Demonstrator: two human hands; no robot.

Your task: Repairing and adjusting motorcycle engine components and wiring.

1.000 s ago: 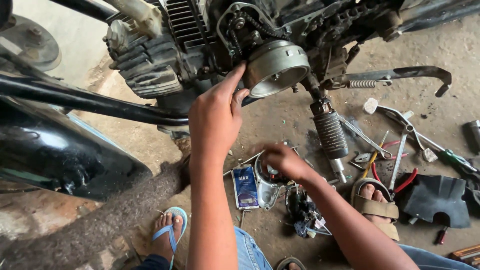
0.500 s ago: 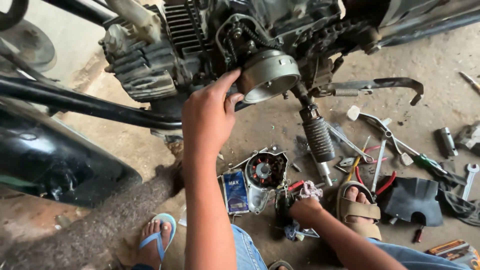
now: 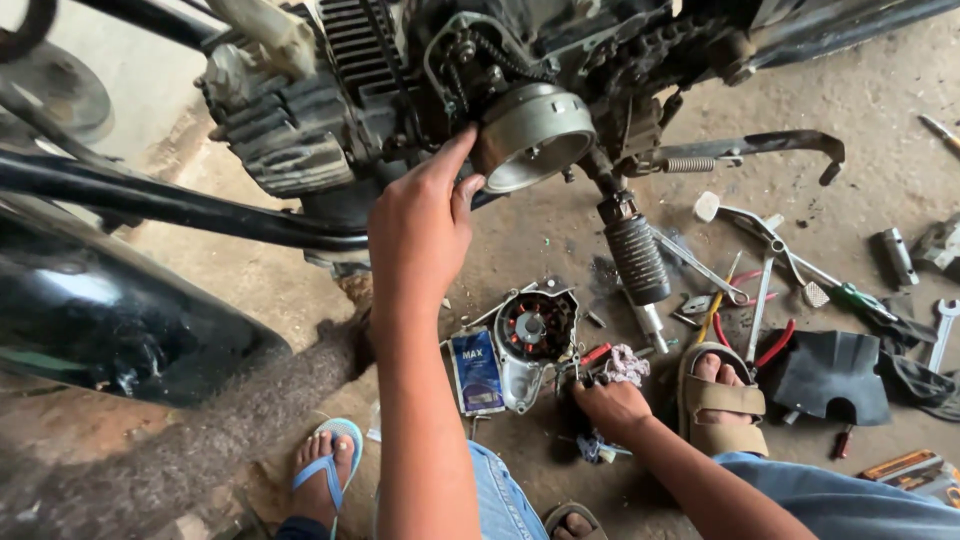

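The left hand (image 3: 420, 225) is raised to the engine (image 3: 400, 90), its grip spread, fingertips touching the edge of the round metal drum (image 3: 535, 135) on the engine's side. The right hand (image 3: 612, 408) is down on the floor (image 3: 560, 240), its grip curled onto small parts beside a rag (image 3: 628, 365); what it pinches, I cannot tell. A stator cover (image 3: 530, 335) lies just left of it, near a blue packet (image 3: 477, 370).

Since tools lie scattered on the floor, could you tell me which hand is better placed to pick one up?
The right hand, probably: it is down among the floor tools near the stator cover, while the left hand rests against the flywheel rotor.
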